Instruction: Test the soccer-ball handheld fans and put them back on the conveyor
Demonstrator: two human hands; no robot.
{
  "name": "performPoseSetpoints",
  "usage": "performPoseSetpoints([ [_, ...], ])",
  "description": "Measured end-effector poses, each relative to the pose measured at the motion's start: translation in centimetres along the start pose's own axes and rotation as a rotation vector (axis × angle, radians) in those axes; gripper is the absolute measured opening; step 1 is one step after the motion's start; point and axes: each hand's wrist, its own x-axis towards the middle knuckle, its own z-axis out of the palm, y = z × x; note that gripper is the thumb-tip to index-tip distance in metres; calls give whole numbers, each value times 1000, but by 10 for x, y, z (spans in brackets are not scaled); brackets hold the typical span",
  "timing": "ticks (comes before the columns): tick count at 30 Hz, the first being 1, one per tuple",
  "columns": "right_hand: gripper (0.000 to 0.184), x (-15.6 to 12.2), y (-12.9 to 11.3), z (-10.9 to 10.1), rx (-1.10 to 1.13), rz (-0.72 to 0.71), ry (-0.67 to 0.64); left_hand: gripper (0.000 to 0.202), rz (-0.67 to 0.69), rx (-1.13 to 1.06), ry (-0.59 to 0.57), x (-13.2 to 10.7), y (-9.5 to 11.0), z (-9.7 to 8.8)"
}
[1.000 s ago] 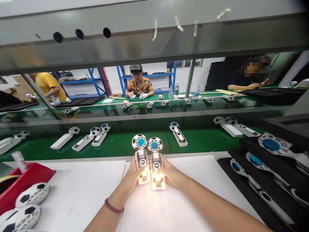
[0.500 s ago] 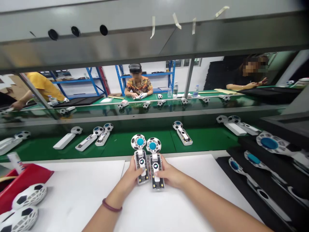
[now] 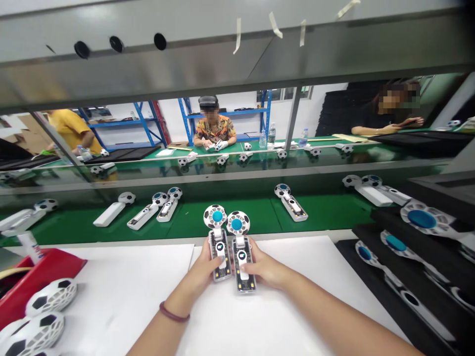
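My left hand (image 3: 205, 266) is closed round the clear handle of a soccer-ball-headed device (image 3: 220, 262), its thumb lying on the white strip down the front. A matching soccer-ball-headed device (image 3: 244, 274) is in my right hand (image 3: 265, 267), thumb pressed on its strip. Both stand side by side, heads up and almost touching, each head with a blue round centre. Circuit parts and a small round display show through the clear fronts. My fingers behind the handles are hidden. Beneath them lies a white work sheet (image 3: 222, 326).
Beyond the sheet runs a green belt (image 3: 230, 198) carrying several similar devices. Black foam trays (image 3: 356, 277) with devices stand right. At left are a red bin (image 3: 67, 264) and white ball-patterned shells (image 3: 52, 296). A metal beam (image 3: 204, 69) crosses overhead. Co-workers sit across.
Devices on the near belt have shifted right; those on the far belt have slid slightly left. My hands keep the same hold. The yellow-sleeved person's arm at left has moved.
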Motion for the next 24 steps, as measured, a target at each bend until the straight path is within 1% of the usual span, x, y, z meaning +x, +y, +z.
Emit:
performPoseSetpoints([
  [4,77,0,1,-3,-44,-7,-8,62,-4,16,21,-2,2,3],
  [7,86,-1,-1,-7,-143,-25,-47,66,4,23,29,-1,1,3],
  [10,98,-4,-5,-7,-206,-29,-48,67,17,36,26,1,0,2],
  [15,99,-8,-11,-1,-235,-31,-41,64,37,39,24,0,1,2],
  [18,97,-8,-10,0,-200,-16,-21,64,36,56,28,-1,0,1],
  [21,95,-9,-10,1,-106,-31,-45,63,47,100,25,0,-3,0],
  [23,93,-12,-17,3,-87,-83,-66,63,106,135,50,-1,0,4],
  [24,92,-14,-23,4,-98,-115,-70,63,162,141,82,-3,5,7],
])
